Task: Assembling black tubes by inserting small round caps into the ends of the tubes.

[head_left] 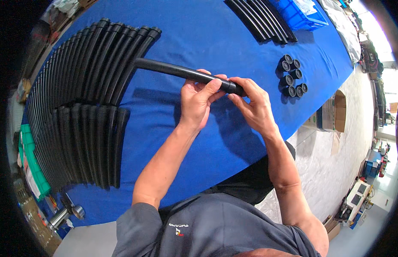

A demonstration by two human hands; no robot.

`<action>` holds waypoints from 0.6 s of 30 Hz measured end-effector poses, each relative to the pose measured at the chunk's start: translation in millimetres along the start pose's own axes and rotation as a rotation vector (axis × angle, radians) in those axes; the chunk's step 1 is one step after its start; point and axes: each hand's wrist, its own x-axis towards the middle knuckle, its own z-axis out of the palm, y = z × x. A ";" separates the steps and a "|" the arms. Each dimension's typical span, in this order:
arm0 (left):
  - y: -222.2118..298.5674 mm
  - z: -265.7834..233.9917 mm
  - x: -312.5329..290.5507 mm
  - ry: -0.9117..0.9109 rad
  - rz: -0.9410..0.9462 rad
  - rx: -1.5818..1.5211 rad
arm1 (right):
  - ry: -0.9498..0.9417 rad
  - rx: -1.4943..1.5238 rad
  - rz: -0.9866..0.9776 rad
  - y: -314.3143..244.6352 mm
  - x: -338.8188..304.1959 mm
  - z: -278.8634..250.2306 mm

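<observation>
A long black tube (173, 70) is held above the blue-covered table, slanting down slightly to the right. My left hand (194, 103) is closed around it near its right end, thumb on top. At that end sits a short black end cap (237, 89), which the fingers and thumb of my right hand (256, 107) grip. The tube's far left end hangs beside a row of black tubes (96, 55) lying side by side. Some of those tubes have a collar or cap at their upper ends. Several loose black caps (289, 80) stand in a cluster to the right.
A second row of black tubes (91, 145) lies nearer on the left. More tubes (265, 21) lie at the far edge by a blue bin (310, 21). A green crate (38, 171) and a metal cylinder (61, 217) are at left. A cardboard box (336, 111) stands beyond the right edge.
</observation>
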 end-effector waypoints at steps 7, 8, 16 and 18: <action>-4.4 -1.3 0.8 0.046 0.008 0.071 | 0.038 -0.054 -0.031 1.7 -3.7 5.5; -3.9 -0.2 1.3 0.047 0.000 0.076 | 0.047 -0.080 -0.036 2.9 -4.3 5.8; -2.7 -0.8 1.8 0.063 -0.011 0.103 | 0.065 -0.104 -0.044 0.0 -4.8 9.0; -3.3 -3.7 4.3 0.048 -0.002 0.104 | 0.065 -0.097 -0.009 -0.3 -4.9 9.2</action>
